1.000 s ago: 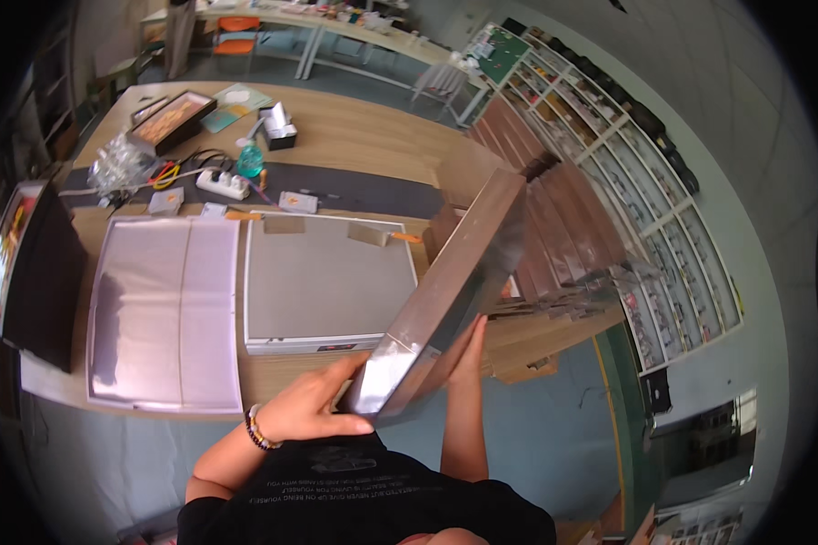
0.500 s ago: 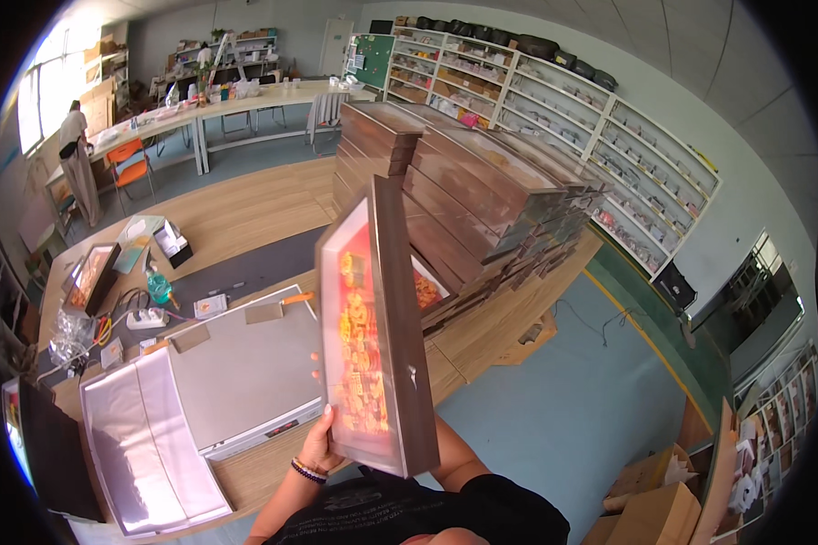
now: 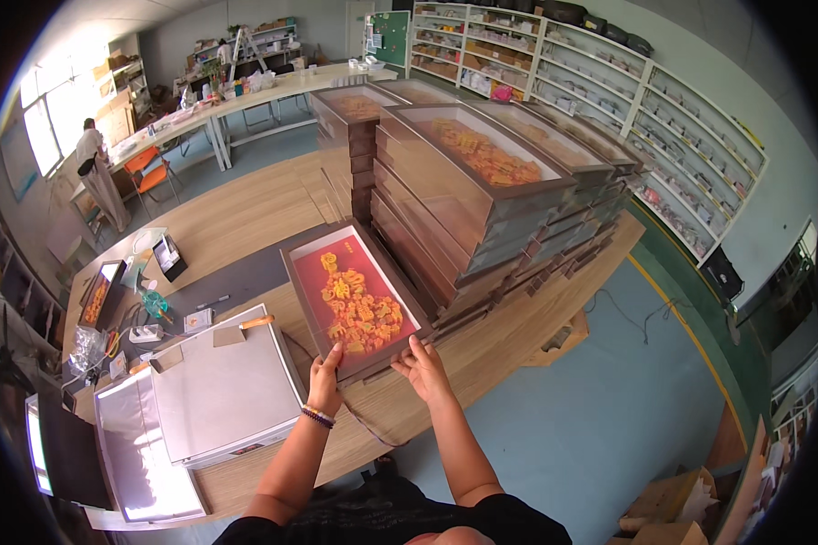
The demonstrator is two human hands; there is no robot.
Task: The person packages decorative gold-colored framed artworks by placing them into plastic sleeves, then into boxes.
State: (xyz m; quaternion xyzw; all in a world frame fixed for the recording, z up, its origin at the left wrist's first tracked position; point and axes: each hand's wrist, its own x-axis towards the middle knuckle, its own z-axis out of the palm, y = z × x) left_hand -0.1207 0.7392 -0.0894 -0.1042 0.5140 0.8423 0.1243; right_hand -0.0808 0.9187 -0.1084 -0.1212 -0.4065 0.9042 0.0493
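Observation:
A framed shadow box with a dark brown frame, white inner border, red backing and raised gold pieces lies face up beside the tall stack. Its far end points away from me. At its near left corner, my left hand grips the frame, thumb on top. My right hand holds the near right corner, thumb at the upper edge and fingers by the side. What lies under the box is hidden. Right behind it rises a stack of similar shadow boxes, several layers high, red and gold contents showing through the top ones.
On the wooden table, left of the box, stand a grey flat-topped machine with an orange-handled scraper and a pale lidlike panel. Beyond are a power strip, a green bottle and another shadow box. A person stands far left.
The shadow box has gone from upright and tilted before me to lying face up by the stack. My right hand, hidden behind it before, now shows at its near corner.

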